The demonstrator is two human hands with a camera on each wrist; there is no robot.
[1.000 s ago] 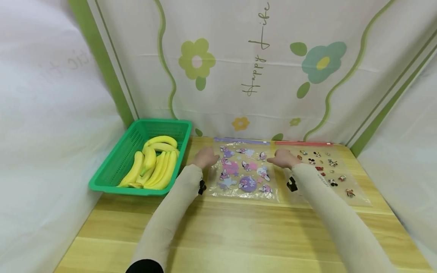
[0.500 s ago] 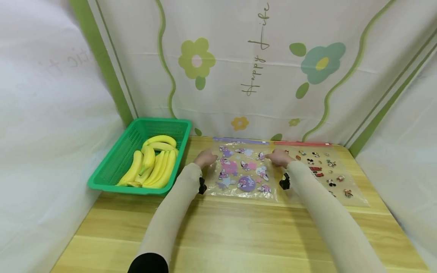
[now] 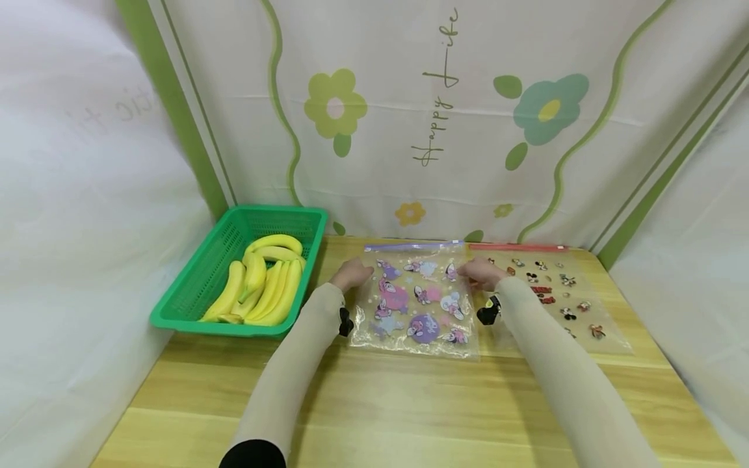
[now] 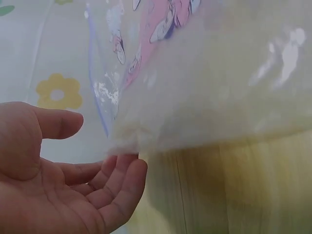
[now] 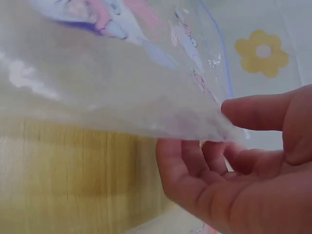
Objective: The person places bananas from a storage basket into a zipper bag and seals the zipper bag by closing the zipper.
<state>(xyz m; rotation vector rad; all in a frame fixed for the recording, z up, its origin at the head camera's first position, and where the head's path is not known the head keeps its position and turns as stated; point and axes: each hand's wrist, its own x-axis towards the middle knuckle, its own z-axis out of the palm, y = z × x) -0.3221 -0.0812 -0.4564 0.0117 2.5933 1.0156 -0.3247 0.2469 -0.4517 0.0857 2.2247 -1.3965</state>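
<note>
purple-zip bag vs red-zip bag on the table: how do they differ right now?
The purple-zip bag has a purple strip along its far edge and large pink and purple cartoon prints; the red-zip bag has a red strip and small scattered prints. The left hand and right hand lift the purple-zip bag's far corners off the table; the red-zip bag lies flat, partly under the right sleeve. Both are clear plastic zip bags, side by side.

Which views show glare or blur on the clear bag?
Left wrist: white glare patches on the clear printed plastic zip bag, wooden table soft and streaky. Right wrist: the bag is close and hazy, with a glare streak at left. Head: sharp in the centre, edges bowed by the wide lens, even light.
</note>
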